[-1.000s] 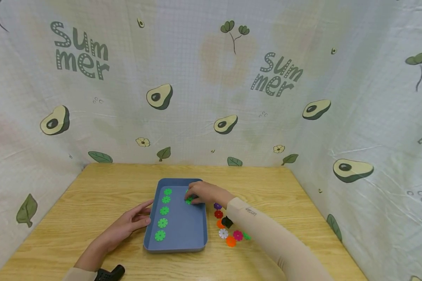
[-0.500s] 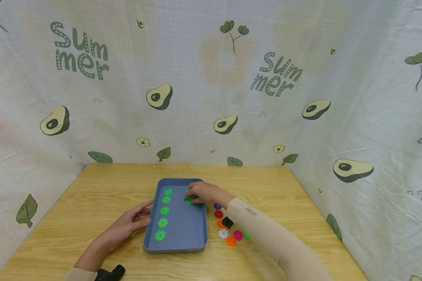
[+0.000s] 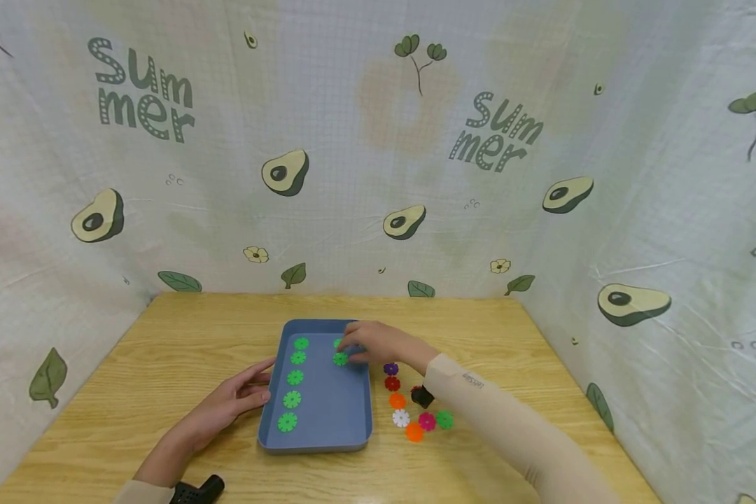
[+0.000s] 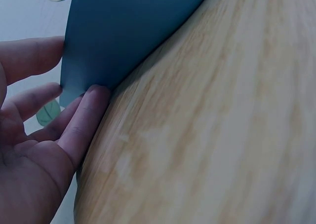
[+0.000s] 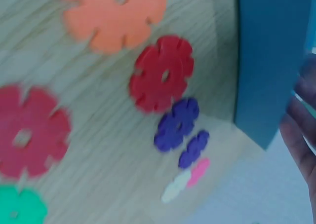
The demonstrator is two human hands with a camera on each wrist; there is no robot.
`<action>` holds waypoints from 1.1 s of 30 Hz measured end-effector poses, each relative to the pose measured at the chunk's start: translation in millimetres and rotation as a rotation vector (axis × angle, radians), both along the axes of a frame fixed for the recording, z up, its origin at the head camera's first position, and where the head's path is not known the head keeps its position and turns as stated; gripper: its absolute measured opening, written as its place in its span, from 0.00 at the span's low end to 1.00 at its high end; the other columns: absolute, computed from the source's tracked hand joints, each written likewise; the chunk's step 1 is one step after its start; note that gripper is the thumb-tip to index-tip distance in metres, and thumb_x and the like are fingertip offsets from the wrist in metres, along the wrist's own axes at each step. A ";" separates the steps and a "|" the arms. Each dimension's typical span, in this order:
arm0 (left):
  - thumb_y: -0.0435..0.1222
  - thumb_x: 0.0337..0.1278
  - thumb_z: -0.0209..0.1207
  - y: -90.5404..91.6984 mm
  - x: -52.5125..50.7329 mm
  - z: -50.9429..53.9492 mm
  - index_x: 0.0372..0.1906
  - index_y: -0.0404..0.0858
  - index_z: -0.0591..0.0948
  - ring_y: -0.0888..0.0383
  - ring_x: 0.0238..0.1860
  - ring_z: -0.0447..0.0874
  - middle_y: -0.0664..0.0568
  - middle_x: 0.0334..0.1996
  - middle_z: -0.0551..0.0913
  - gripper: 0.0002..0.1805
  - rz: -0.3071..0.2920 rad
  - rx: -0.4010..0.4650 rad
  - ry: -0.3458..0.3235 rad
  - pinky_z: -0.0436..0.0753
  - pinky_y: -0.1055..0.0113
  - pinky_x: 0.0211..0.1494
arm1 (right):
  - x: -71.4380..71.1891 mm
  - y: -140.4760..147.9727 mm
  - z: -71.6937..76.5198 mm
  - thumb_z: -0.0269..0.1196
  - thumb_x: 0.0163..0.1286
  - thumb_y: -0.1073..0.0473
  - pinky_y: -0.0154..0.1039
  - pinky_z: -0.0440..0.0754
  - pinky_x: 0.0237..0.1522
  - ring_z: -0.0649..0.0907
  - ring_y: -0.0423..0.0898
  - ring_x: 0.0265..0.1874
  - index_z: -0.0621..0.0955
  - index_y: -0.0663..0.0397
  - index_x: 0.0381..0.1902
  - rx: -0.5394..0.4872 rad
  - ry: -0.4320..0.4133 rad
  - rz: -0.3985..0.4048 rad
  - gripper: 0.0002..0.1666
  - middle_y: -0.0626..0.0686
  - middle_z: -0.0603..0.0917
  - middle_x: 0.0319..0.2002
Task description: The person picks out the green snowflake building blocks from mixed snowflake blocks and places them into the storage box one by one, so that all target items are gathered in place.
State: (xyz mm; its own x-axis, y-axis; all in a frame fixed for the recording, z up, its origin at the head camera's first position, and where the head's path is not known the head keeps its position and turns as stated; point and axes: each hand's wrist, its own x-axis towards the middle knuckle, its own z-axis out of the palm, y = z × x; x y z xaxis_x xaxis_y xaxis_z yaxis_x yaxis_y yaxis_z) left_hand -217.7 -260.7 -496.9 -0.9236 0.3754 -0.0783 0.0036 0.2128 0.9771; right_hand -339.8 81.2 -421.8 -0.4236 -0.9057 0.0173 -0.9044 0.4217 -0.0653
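Head view showed a cloth (image 3: 353, 140) beyond the fingers and a table (image 3: 214, 322) under them. One tray (image 3: 327, 406) lay between the two sets of fingers. The left hand (image 3: 229, 400) had its fingers loosely extended, touching the tray's outer wall, with no disc seen in them. The right hand (image 3: 378, 341) reached over the opposite rim, its fingers slightly bent and parted, apparently holding nothing. Things looked about half done: five green discs (image 3: 295, 377) formed a column nearest the left fingers, while the second column had two, one (image 3: 340, 359) just beside the right thumb, the other partly covered by the right fingers, so it seemed three short of the first. Outside the tray, nearer the person than the right fingertips, were two orange discs (image 3: 414, 432) and one each of a white disc (image 3: 401, 418), magenta disc (image 3: 427, 421), loose green disc (image 3: 444, 420), red disc (image 3: 393, 383) and purple disc (image 3: 390, 369). Right wrist view showed two purples, plus a pink disc (image 5: 199, 172) and pale disc (image 5: 176, 186), so the full count could not be told.
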 end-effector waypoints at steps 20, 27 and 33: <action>0.41 0.81 0.59 -2.1 -1.7 -1.6 0.87 0.43 0.54 0.35 0.73 0.70 0.29 0.77 0.63 0.41 -0.009 0.013 0.005 0.80 0.74 0.61 | 30.3 136.8 10.4 0.71 0.74 0.62 0.43 0.86 0.54 0.86 0.54 0.50 0.87 0.56 0.61 -0.042 -0.165 -0.119 0.19 0.56 0.85 0.53; 0.41 0.81 0.59 -2.1 -1.4 -2.2 0.87 0.42 0.54 0.35 0.73 0.70 0.29 0.76 0.64 0.40 -0.008 0.005 0.013 0.80 0.75 0.61 | 36.6 163.8 -8.8 0.73 0.72 0.61 0.42 0.85 0.51 0.85 0.53 0.49 0.86 0.55 0.62 -0.054 -0.224 -0.193 0.21 0.54 0.85 0.53; 0.41 0.80 0.59 -1.3 -2.3 -2.5 0.87 0.43 0.55 0.36 0.73 0.71 0.30 0.76 0.65 0.40 -0.006 -0.003 0.009 0.80 0.75 0.60 | 39.0 173.1 -19.9 0.73 0.72 0.60 0.40 0.86 0.52 0.84 0.47 0.47 0.86 0.55 0.62 -0.073 -0.249 -0.194 0.22 0.52 0.85 0.51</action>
State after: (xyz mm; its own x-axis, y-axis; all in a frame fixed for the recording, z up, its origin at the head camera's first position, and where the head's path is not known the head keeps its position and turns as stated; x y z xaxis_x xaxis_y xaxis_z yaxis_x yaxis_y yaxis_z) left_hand -220.0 -262.0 -499.4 -0.9220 0.3806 -0.0709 0.0139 0.2155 0.9764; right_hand -300.8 254.3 -441.6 -0.5878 -0.8076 -0.0471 -0.7598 0.5711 -0.3107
